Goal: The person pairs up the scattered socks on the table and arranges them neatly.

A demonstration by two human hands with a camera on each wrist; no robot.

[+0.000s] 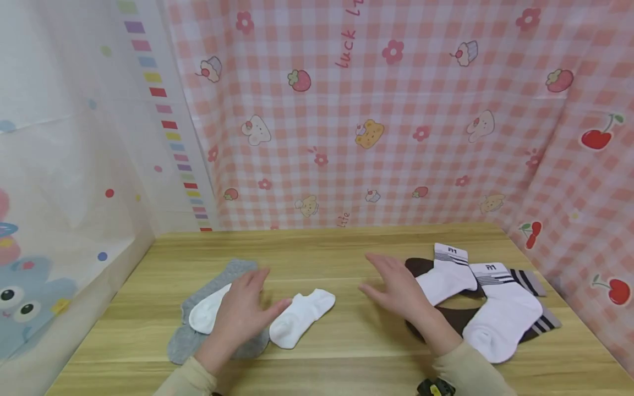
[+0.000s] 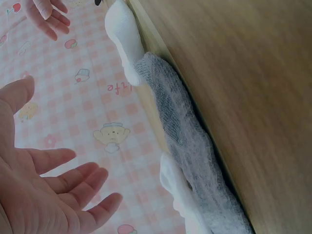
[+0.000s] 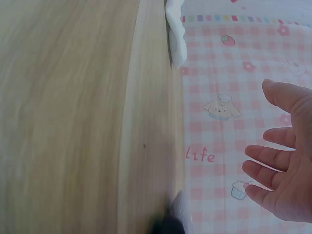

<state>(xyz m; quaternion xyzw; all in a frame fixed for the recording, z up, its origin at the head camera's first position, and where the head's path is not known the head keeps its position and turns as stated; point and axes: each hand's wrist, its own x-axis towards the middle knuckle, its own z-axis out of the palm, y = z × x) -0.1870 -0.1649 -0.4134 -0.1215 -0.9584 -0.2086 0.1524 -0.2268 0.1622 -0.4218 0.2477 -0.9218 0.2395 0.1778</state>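
My left hand (image 1: pixel 242 313) hovers over the left group of socks, fingers spread and nothing in them. Below it lie grey socks (image 1: pixel 218 290) with a white low-cut sock (image 1: pixel 204 313) on top, partly hidden by the hand. Just right of that hand, another white low-cut sock (image 1: pixel 303 317) lies on the wood. My right hand (image 1: pixel 401 289) is raised beside the right group, its fingers loosely extended and holding nothing, as the right wrist view also shows. There, two white socks with black stripes (image 1: pixel 504 313) lie across dark brown socks (image 1: pixel 451 319) with grey striped cuffs.
The wooden table (image 1: pixel 346 374) ends at a pink checked cloth (image 1: pixel 327 165) hanging behind it. A white patterned cloth (image 1: pixel 64 165) hangs on the left, and pink cloth continues down the right side. A dark wristband (image 1: pixel 436 387) shows at my right cuff.
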